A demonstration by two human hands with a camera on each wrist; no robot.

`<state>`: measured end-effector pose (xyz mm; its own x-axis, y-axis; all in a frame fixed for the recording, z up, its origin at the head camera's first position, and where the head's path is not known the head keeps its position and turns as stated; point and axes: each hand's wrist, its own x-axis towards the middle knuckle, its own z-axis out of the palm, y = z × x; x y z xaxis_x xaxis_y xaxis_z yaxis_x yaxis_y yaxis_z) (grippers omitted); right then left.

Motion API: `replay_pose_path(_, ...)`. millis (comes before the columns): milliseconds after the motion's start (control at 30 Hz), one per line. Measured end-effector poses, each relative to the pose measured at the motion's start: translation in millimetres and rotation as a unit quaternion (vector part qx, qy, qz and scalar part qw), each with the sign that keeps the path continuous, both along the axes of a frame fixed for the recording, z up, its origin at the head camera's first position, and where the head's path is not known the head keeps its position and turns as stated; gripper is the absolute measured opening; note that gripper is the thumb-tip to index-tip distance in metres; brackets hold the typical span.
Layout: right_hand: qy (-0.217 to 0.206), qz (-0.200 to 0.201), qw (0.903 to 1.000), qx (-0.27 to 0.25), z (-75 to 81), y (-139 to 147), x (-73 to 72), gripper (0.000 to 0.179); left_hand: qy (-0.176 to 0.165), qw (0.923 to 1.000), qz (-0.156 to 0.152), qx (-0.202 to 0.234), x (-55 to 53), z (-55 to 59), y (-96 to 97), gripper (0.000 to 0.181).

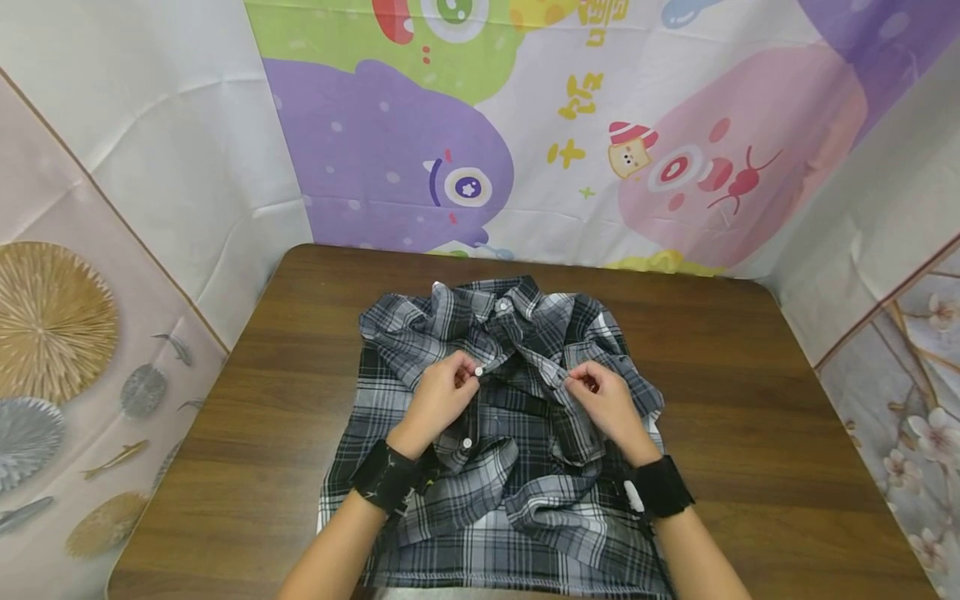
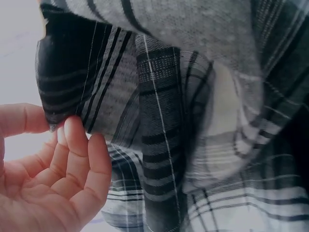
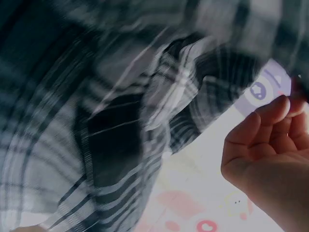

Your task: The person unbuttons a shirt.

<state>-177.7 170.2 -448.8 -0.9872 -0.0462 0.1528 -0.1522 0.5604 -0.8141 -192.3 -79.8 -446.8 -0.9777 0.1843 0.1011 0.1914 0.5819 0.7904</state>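
Plaid shirt; yellow characters behind

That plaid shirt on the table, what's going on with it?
Someone is handling the plaid shirt, which lies on a brown table. Their left hand pinches one side of its front by a white button; their right hand pinches the other side. Between the hands the front is parted, and a lower button is unfastened.
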Motion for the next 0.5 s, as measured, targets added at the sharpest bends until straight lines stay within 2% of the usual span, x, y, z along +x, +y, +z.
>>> replay_pose_path(233, -0.052, 0.005, 0.9961, 0.071, -9.8, 8, 2.9, 0.006, -0.002, 0.999, -0.018, -0.042, 2.0, -9.9, -7.6, 0.003)
replay_pose_path(500, -0.083, 0.003, 0.992, 0.095, -19.6, 10, 6.3, 0.007, -0.039, 0.9967, -0.034, -0.062, 2.0, -20.1, -11.3, 0.004)
